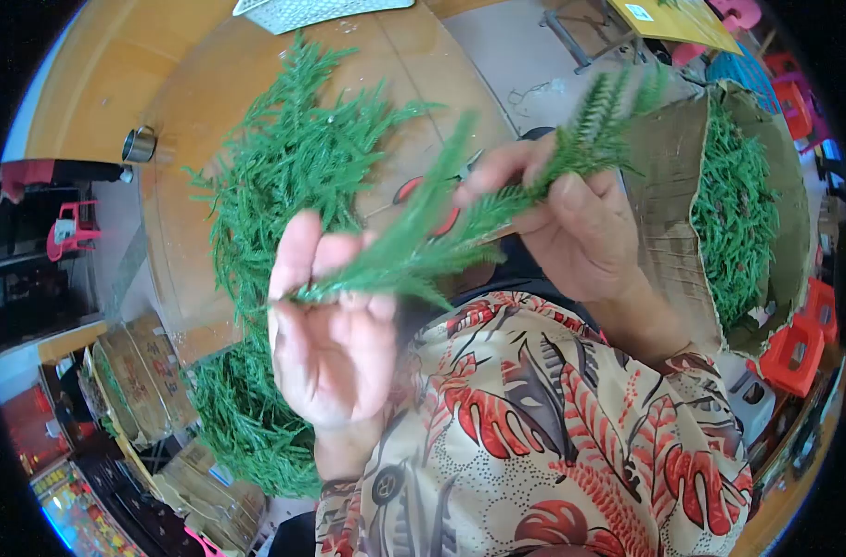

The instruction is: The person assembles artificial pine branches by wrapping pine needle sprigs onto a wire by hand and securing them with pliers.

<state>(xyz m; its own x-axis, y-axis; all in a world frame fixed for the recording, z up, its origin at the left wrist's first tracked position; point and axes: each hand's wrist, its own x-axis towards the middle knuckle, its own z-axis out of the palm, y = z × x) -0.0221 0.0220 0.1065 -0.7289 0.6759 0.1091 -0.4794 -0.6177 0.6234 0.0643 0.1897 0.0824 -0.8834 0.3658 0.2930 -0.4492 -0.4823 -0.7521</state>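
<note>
My left hand [335, 325] is turned palm up, its thumb and fingers closed on the stem end of a green artificial sprig [413, 255]. My right hand [585, 223] pinches more green foliage [599, 125] between thumb and fingers, in front of my body on the right. The sprig spans the gap between both hands, its leaf tips blurred. Behind and left of my left hand a large heap of green sprigs [293, 167] lies on the wooden table [181, 232] and hangs down past its edge. Something red and black, perhaps scissors, is partly hidden behind the sprig.
A cardboard box [669, 213] filled with green sprigs stands at my right. A metal cup [140, 144] is at the table's left, a white basket [321, 11] at its far edge. Red stools [794, 353] are at right; more cardboard boxes [144, 381] stand at lower left.
</note>
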